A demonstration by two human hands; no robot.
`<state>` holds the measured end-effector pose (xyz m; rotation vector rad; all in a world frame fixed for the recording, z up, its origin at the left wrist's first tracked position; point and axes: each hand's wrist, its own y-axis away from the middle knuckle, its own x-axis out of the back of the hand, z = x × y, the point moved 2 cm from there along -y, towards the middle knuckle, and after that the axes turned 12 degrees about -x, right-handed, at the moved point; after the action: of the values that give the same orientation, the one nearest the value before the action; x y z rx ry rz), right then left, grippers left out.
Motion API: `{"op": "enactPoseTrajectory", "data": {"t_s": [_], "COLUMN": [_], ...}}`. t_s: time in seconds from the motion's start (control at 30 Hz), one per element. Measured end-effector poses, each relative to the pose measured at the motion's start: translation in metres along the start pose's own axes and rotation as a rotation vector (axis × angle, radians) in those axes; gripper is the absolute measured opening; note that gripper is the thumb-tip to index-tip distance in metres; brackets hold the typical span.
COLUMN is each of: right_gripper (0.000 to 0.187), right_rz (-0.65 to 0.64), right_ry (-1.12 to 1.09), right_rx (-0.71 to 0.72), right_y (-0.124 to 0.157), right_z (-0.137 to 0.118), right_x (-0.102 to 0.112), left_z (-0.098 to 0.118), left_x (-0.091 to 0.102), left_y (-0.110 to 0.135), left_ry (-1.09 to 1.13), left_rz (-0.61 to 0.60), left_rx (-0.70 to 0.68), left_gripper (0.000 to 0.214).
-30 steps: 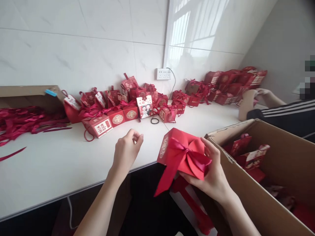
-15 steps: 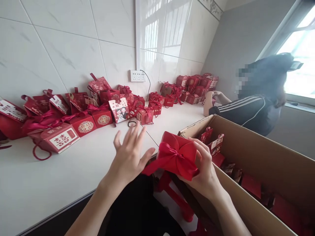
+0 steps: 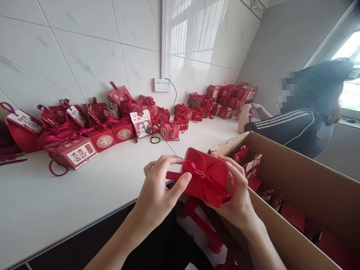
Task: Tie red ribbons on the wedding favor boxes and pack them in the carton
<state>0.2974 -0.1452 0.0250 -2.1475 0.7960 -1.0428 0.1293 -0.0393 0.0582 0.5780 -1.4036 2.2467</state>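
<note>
A red gift box with overlapping petal flaps and a satin ribbon bow is held up before me, beside the carton. My right hand grips its right side, fingers over the top corner and the palm below. On the left end, my left hand has its thumb on the ribbon and front, with the fingers bent behind the upper left edge. One ribbon tail sticks out leftward between thumb and fingers. The underside of the box is hidden.
An open cardboard carton with several red boxes inside stands at right. Red gift boxes line the white counter along the tiled wall; more are stacked at the back. Beyond the carton is another person. A power strip hangs on the wall.
My left hand, spread and apart from the box before, has come in and closed on its left end. My right hand keeps its hold. The view has shifted slightly left.
</note>
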Motion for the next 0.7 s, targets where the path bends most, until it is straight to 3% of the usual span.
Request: {"op": "enactPoseTrajectory", "data": {"t_s": [0.07,0.17,0.3,0.7], "right_gripper": [0.094,0.094,0.090,0.090], "right_rz": [-0.002,-0.016,-0.023,0.008], "right_ry": [-0.001,0.007,0.006,0.023], "right_rx": [-0.003,-0.014,-0.026,-0.007], "right_y": [0.000,0.001,0.004,0.005], "right_z": [-0.001,-0.002,-0.004,-0.007], "right_x": [0.000,0.001,0.004,0.013], "left_z": [0.008,0.020,0.034,0.043], "left_x": [0.000,-0.005,-0.017,-0.020], "left_y": [0.000,0.005,0.018,0.019], "left_ry": [0.055,0.004,-0.144,-0.053], "left_rz": [0.134,0.285,0.278,0.277], "left_rx": [-0.048,-0.328,-0.679,-0.772], "left_gripper": [0.009,0.005,0.009,0.011]}}
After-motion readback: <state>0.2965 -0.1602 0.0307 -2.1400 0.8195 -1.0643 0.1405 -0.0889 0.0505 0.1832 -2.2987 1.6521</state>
